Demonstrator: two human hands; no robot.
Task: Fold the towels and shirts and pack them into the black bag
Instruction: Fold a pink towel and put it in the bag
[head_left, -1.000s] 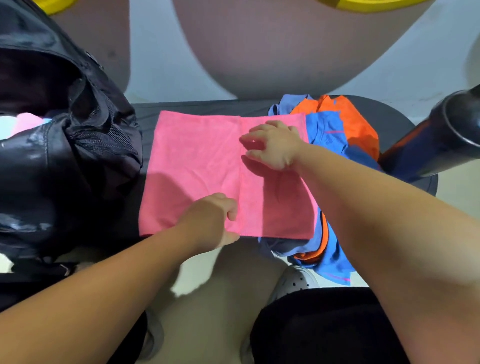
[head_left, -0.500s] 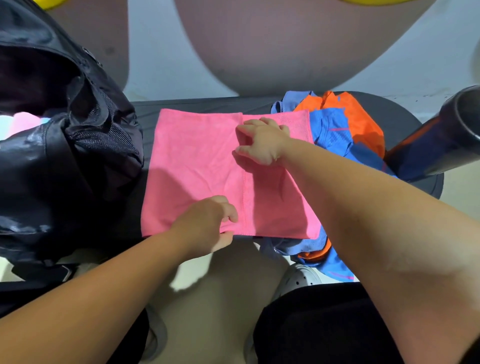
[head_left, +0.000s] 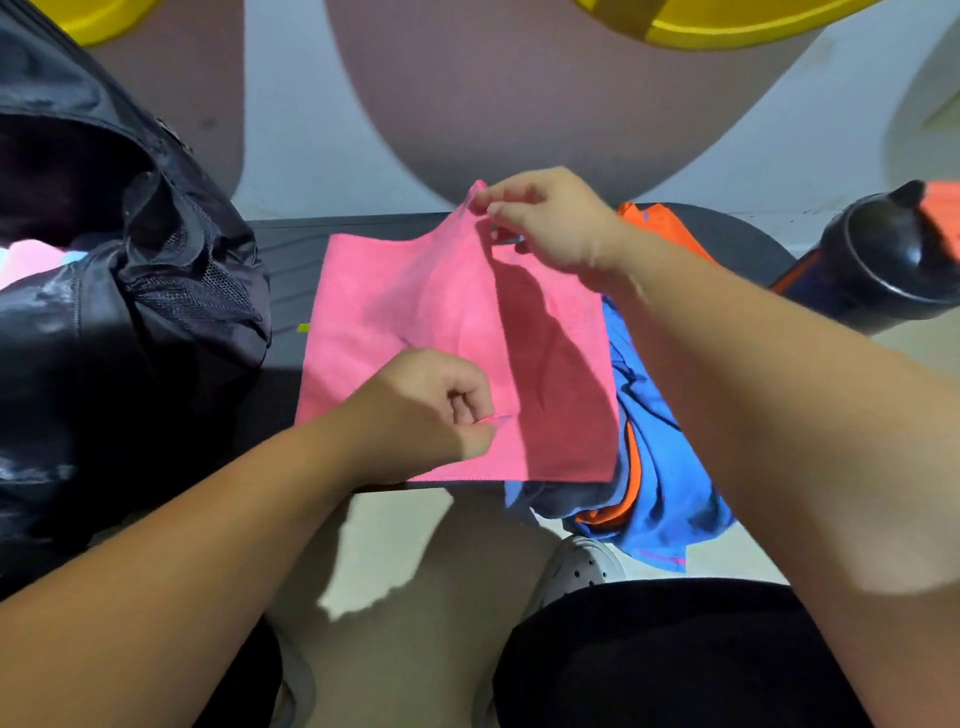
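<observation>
**Both hands now pinch and lift the pink towel's folded flap**

Half a second ago the two hands lay pressed on the towel; now each has closed on the flap's edge, and the far end has risen off the table.

Nearest the camera are black shorts (head_left: 675, 649) and, past the knee, a white perforated shoe (head_left: 582, 566) on the pale floor. The left hand (head_left: 436, 410) is next, at the near edge of the pink towel (head_left: 395, 306). Its thumb and forefinger pinch the edge of the top layer and its other fingers are curled in.

The towel lies on the dark table (head_left: 291, 244). Its left part is flat, while the middle flap rises in a ridge towards the far side. Its right part rests over a heap of blue and orange shirts (head_left: 665, 467), which spill off the table's near edge.

Farther on, the right hand (head_left: 556, 218) is held above the table. Its fingertips pinch the flap's far corner, which points upwards.

The black bag (head_left: 130, 338) sits at the left, just beside the towel. Its mouth is open, with pink and light blue cloth showing inside. A dark bottle (head_left: 883, 260) lies tilted at the right, beyond the shirts. Yellow rims (head_left: 727, 21) cross the top of the view.
</observation>
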